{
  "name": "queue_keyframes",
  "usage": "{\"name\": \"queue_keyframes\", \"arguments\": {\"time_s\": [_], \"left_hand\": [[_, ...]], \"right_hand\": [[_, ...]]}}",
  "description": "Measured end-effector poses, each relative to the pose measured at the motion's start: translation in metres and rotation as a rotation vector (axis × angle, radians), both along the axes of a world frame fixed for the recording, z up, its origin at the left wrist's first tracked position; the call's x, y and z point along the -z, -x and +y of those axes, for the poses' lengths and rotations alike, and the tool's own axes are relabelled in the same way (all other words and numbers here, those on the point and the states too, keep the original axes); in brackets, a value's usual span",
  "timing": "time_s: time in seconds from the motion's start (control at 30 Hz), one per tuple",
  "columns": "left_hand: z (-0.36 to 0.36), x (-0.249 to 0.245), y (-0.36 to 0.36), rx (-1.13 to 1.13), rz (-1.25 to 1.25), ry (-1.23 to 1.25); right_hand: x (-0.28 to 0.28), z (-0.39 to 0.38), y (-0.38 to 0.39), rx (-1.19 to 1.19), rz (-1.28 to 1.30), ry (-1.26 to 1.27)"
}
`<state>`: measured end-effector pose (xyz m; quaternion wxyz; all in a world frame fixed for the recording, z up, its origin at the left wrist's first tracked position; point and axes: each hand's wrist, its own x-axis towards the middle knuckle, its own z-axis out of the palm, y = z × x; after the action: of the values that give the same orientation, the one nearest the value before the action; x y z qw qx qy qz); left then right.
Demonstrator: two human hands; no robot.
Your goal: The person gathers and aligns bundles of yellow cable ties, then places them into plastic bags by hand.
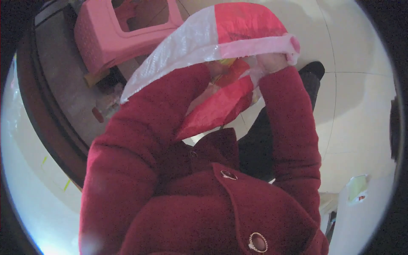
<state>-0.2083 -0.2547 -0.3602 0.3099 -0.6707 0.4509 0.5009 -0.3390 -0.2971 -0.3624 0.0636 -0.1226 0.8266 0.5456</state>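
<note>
A red, white and pink woven plastic bag (pixel 250 23) hangs over both my hands, with its pale pink edge curling at the right. My left hand (pixel 217 68) shows only as a strip of skin past the cuff, under the bag's edge; its fingers are hidden. At the right, my right hand (pixel 274 63) reaches beneath the pink edge, and only its back and wrist show. A red fold of the bag drops down between my forearms. Whether either hand grips the material cannot be seen.
A pink plastic stool (pixel 100 38) stands on a dark surface (pixel 63 76) at the upper left. Pale floor tiles (pixel 346 100) lie to the right. My dark-clad leg and shoe (pixel 313 70) show beyond my right sleeve. A pale green and white item (pixel 358 189) sits at the lower right.
</note>
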Motion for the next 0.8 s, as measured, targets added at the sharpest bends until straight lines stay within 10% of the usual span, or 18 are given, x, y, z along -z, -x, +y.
{"name": "queue_keyframes", "arguments": {"time_s": [0.27, 0.37, 0.47, 0.57, 0.67, 0.8], "left_hand": [[0.043, 0.192, -0.101, -0.876, 1.454, -1.747], [0.077, 0.184, -0.083, -1.489, 0.637, -0.674], [0.129, 0.315, 0.116, -1.316, 1.453, -0.996], [0.165, 0.345, 0.093, -1.272, 1.41, -0.855], [0.169, 0.357, 0.091, -1.177, 1.379, -0.679], [0.018, 0.144, -0.093, -1.062, 1.327, -0.444]], "right_hand": [[-0.009, 0.006, 0.007, -0.082, 0.016, 0.063], [-0.009, 0.016, 0.013, -0.145, 0.107, -0.009], [0.019, 0.025, 0.007, -0.186, -0.012, -0.139], [0.387, 0.11, 0.069, -0.481, -0.122, 0.454], [-0.003, 0.033, 0.02, -0.415, 0.044, -0.125], [0.07, 0.053, -0.003, -0.411, 0.125, 0.191]]}}
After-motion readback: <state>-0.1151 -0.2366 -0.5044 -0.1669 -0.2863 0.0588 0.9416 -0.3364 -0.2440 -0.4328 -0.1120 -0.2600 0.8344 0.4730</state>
